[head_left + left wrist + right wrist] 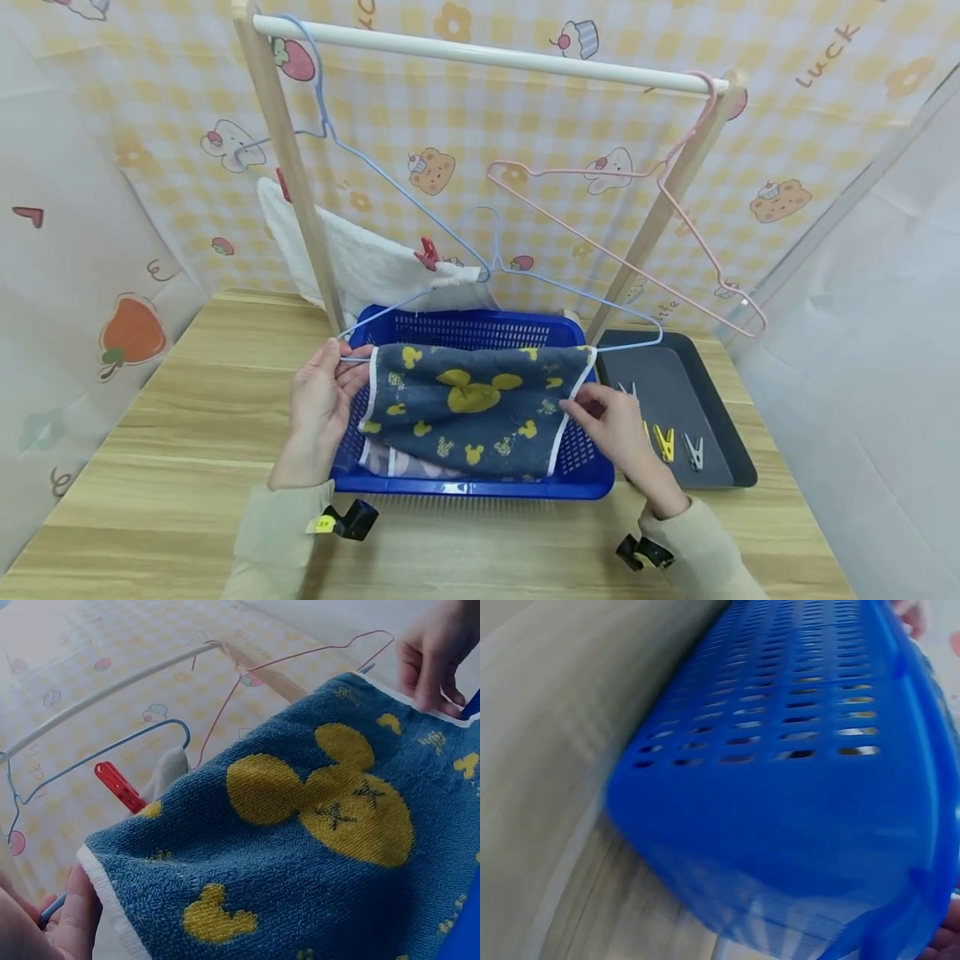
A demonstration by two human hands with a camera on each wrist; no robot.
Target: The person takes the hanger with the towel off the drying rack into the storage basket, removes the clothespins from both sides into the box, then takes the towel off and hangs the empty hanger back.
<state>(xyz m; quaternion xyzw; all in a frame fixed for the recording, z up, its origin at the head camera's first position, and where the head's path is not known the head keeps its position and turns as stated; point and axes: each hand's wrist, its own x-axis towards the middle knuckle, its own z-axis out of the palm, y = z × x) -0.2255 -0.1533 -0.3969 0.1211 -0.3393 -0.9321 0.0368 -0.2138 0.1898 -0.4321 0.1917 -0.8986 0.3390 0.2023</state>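
Note:
A dark blue towel (pixel 472 408) with yellow mouse-head prints and white edging hangs folded over the lower bar of a light blue hanger (pixel 577 296). My left hand (pixel 324 396) grips that hanger at its left corner, close to the towel's left edge. At the towel's right edge, my right hand (pixel 611 421) pinches the white border (pixel 442 716) between thumb and fingers. Beneath the towel stands a blue basket (pixel 472 487) with perforated walls; a pale patterned cloth (pixel 408 465) shows inside it. The right wrist view holds mostly the basket's side (pixel 780 802).
Behind, a rack's white rod (pixel 487 57) carries another blue hanger (pixel 401 187) with a white towel (pixel 360 258) clipped by red clothespins (pixel 427 254), plus a pink hanger (pixel 600 237). Right of the basket, a dark tray (pixel 712 417) holds yellow and grey clothespins (pixel 664 443).

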